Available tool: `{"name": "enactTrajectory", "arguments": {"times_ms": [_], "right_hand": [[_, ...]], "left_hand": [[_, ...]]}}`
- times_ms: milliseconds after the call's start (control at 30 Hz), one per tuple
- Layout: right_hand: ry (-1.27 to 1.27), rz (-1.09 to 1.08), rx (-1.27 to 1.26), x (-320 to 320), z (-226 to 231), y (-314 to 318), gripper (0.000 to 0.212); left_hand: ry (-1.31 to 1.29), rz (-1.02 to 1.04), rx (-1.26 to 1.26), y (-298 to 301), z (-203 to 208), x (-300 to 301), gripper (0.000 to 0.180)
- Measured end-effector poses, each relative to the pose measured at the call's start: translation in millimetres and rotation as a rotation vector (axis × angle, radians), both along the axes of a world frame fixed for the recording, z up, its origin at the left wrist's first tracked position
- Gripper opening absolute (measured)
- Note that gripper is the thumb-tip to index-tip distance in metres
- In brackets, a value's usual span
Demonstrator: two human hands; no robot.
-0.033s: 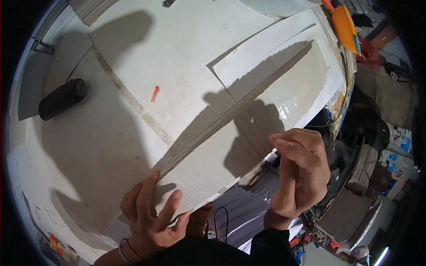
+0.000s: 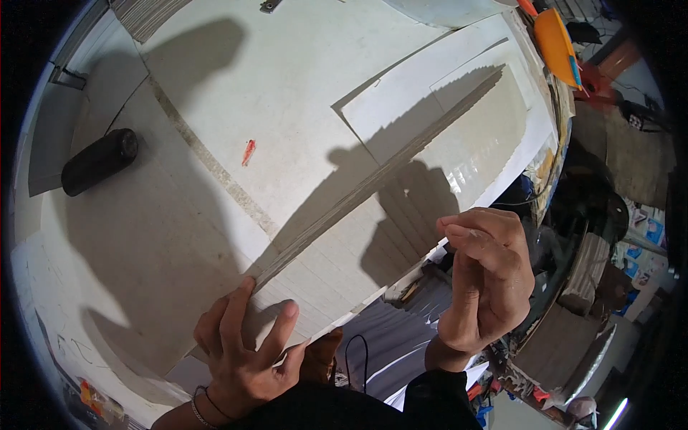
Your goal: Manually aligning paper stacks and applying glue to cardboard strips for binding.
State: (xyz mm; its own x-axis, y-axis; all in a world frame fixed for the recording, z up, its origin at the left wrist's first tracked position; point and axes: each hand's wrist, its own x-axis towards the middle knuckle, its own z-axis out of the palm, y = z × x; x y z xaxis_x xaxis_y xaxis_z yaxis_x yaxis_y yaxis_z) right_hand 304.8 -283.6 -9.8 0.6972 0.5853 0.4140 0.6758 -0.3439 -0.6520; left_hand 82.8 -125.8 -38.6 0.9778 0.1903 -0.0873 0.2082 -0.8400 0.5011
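Observation:
A long stack of thin, pale paper-like sheets (image 2: 337, 251), fanned into narrow steps, lies slantwise from the lower middle toward the upper right. At its near left end rests my left hand (image 2: 247, 347), fingers spread, with one fingertip at the stack's far edge and the index finger held apart above the top sheets. My right hand (image 2: 491, 276) is raised over the near edge of the stack, its fingers curled and the tips brought together. Nothing shows between those tips. Its shadow falls across the sheets.
A black cylinder (image 2: 100, 161) lies on the white table (image 2: 301, 93) at the left. A small red scrap (image 2: 249, 153) is near the middle. Larger white sheets (image 2: 401, 93) lie beyond the stack. An orange object (image 2: 557, 49) hangs at the far right, with cardboard (image 2: 555, 344) below.
More step lines show across the stack near my left hand. My left index finger has shifted slightly; my right hand has hardly moved.

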Motion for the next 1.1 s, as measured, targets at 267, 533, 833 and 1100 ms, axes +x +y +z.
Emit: {"name": "enactTrajectory", "arguments": {"times_ms": [267, 533, 833, 1100], "right_hand": [[-0.017, 0.012, -0.015, -2, 2, 2, 0.029], [0.025, -0.026, -0.171, 1, 12, 2, 0.030], [0.135, -0.008, -0.319, 10, -8, 11, 0.013], [0.214, 0.029, -0.408, 8, -5, 16, 0.019]], "left_hand": [[0.070, -0.054, 0.091, -1, 1, -3, 0.071], [0.100, -0.081, 0.092, -3, -1, -4, 0.080], [0.081, -0.058, 0.163, -2, 2, 0, 0.059], [0.076, -0.100, 0.127, 0, 0, -5, 0.062]]}}
